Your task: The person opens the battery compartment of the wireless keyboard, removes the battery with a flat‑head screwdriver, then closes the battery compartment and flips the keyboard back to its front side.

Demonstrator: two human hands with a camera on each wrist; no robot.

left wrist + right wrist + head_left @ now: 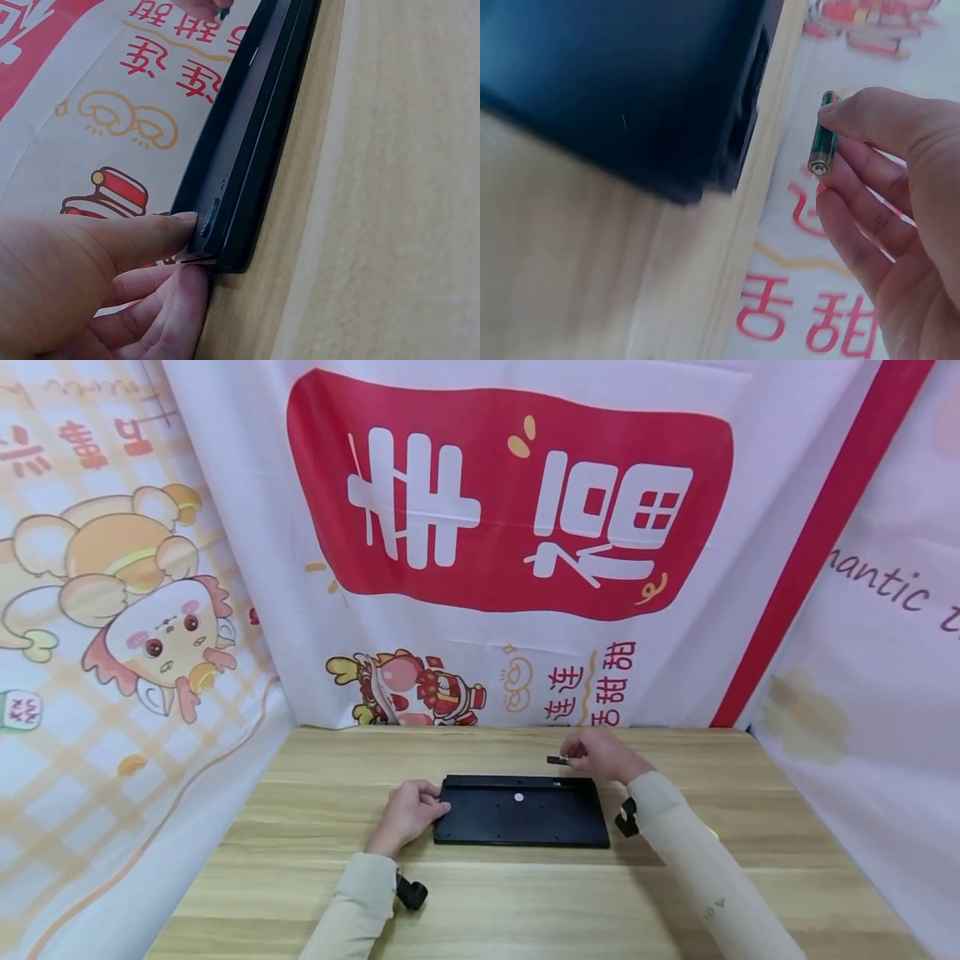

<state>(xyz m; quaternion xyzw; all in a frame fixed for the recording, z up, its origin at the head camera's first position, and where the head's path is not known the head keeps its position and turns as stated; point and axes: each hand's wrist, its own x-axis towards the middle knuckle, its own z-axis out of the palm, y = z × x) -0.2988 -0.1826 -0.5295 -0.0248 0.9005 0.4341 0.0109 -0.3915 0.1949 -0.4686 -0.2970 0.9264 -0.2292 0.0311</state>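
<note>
A black keyboard lies underside up on the table, with screw holes, a round white sticker and a raised ridge along its far edge. My left hand grips its left end, thumb on top and fingers below the edge. Beyond the far right part of the keyboard, my right hand pinches a small green battery between thumb and fingers, apart from the keyboard. In the head view a small dark piece shows at the right fingertips; whether it is the battery itself I cannot tell.
The wooden table ends at a printed white cloth behind the keyboard. More printed cloth hangs at left and right. A small yellow thing peeks out beside the right sleeve. Each wrist wears a black camera.
</note>
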